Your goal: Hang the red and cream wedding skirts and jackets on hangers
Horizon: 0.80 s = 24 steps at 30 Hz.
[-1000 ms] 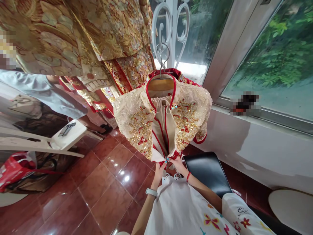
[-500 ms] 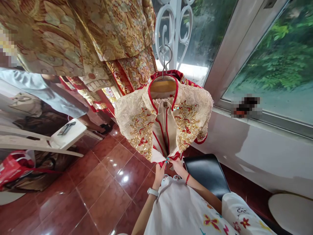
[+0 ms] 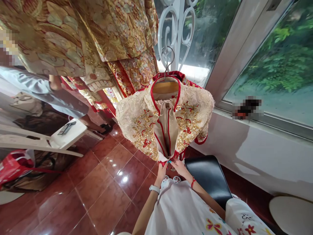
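Glossy red-brown tiles [image 3: 105,192] spread left of the black seat [image 3: 207,176], with brocade garments [image 3: 119,29] farther off on that side; beyond the seat and to its left hangs the beaded cream jacket [image 3: 141,125], its lower front edges pinched together by the left hand [image 3: 161,172] and right hand [image 3: 179,168]

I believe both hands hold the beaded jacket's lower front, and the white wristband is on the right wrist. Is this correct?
Wrong wrist: the head view shows the white wristband on the left. Left hand and right hand do hold the beaded jacket's lower front.
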### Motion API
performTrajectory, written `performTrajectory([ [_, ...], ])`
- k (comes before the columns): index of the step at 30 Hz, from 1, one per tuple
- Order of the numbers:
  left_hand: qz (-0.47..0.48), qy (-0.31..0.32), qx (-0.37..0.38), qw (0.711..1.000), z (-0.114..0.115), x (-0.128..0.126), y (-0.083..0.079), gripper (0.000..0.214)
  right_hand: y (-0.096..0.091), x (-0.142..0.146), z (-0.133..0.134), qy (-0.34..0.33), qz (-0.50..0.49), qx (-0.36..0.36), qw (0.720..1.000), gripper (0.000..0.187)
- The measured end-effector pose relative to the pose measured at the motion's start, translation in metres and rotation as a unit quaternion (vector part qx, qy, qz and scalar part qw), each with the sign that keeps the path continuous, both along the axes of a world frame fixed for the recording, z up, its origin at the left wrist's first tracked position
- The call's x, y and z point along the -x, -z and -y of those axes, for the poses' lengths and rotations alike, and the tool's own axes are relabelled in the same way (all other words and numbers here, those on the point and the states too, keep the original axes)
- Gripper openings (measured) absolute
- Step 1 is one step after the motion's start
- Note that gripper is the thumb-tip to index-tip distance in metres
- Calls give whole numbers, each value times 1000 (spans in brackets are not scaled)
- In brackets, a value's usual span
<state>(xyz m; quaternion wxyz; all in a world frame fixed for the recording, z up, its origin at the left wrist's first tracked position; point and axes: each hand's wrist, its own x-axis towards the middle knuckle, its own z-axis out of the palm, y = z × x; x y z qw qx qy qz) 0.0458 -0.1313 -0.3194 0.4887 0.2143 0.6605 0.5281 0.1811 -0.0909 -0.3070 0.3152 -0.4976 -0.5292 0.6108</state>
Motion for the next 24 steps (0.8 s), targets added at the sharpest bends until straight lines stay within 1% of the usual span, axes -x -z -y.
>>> performTrajectory([
  [4, -17, 7, 3, 1000, -1, -1, 1, 48, -10, 6, -10, 14, 48, -42, 998, 25],
  [7, -31, 8, 5, 999, 0, -1, -1, 49, -17, 2, -9, 37, 63, -40, 997, 25],
  [8, -36, 8, 4, 999, 0, -1, -1, 49, -19, 0, -8, 51, 48, -19, 997, 24],
  [10, -45, 8, -2, 999, 0, -1, -2, 45, -23, 0, -3, 78, -17, 57, 995, 23],
  [12, -53, 9, -5, 999, 0, -3, 0, 41, -27, 4, 4, 89, -88, 136, 983, 26],
  [13, -58, 9, -5, 998, 0, -3, 1, 39, -29, 8, 7, 90, -112, 165, 976, 29],
  [17, -70, 9, -6, 997, -2, -5, 4, 32, -40, 29, 15, 119, -166, 215, 955, 39],
  [20, -76, 9, -20, 997, -3, -5, 5, 26, -58, 39, 10, 155, -203, 222, 941, 44],
  [22, -78, 13, -31, 996, -3, -4, 5, 26, -76, 39, 4, 167, -225, 218, 935, 44],
  [24, -75, 19, -36, 996, -1, -3, 6, 30, -94, 35, -2, 162, -250, 208, 932, 41],
])
